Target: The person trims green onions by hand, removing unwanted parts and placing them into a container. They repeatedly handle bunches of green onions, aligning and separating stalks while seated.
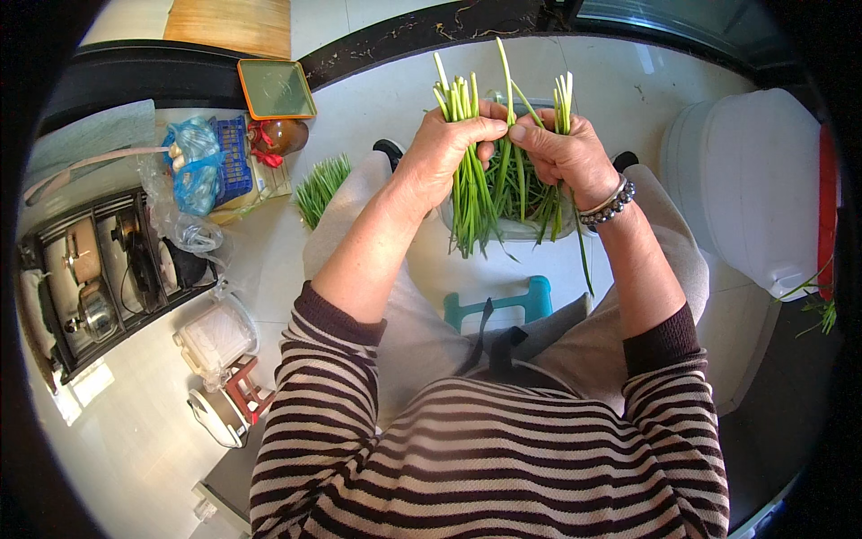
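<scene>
A thick bunch of green chives (473, 195) with pale stem ends upward is gripped in my left hand (452, 138). My right hand (571, 151), with bracelets (609, 202) at the wrist, closes around a thinner bunch of chives (563, 101). Between the two thumbs, single stalks (505, 81) stand up, pinched where the fingertips nearly meet. Below the hands sits a clear plastic container (532, 231) with loose greens (515, 178) in it; my hands hide part of its rim.
More chives (322, 188) lie on the floor left of my knee. A teal stool (537, 300) shows between my legs. At right stands a large white plastic container (747, 188). On the left are a blue basket (232, 158), a brown jar (286, 137) and a black rack with pots (97, 310).
</scene>
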`<state>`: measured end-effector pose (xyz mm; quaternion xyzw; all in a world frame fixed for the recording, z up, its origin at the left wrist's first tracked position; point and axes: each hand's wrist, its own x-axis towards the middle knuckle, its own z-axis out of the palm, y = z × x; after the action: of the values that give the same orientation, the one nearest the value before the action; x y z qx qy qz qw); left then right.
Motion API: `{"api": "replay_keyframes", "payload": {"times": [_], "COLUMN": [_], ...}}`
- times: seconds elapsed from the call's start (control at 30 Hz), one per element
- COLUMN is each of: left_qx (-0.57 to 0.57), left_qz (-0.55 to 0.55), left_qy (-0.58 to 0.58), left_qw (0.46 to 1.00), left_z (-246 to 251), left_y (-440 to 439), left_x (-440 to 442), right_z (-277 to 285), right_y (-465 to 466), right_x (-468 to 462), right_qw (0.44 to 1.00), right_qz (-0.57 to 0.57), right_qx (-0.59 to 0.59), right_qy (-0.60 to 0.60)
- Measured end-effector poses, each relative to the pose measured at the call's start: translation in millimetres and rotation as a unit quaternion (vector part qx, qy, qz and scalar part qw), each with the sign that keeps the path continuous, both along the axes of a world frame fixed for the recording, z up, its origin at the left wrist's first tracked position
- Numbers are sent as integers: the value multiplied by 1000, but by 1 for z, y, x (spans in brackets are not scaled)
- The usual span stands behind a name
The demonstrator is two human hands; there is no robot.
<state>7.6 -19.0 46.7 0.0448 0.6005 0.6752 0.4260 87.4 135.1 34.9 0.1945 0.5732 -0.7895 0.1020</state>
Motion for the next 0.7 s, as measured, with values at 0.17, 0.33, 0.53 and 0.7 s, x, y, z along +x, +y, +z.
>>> {"api": "replay_keyframes", "payload": {"times": [0.17,0.33,0.53,0.7], "left_qx": [-10,-39,-86,-110], "left_qz": [-6,-22,-33,-27], "left_qy": [58,76,106,82], "left_qw": [998,996,990,990], "left_z": [1,-2,-9,-10], "left_y": [1,-1,-2,-4], "left_x": [2,3,2,3], "right_z": [-2,10,6,15], "right_y": [0,6,21,29], "right_x": [-1,-1,0,2], "right_qw": [1000,999,992,987], "right_qz": [-4,11,-28,-67], "right_qx": [1,-7,-121,-147], "right_qy": [-7,-44,-37,2]}}
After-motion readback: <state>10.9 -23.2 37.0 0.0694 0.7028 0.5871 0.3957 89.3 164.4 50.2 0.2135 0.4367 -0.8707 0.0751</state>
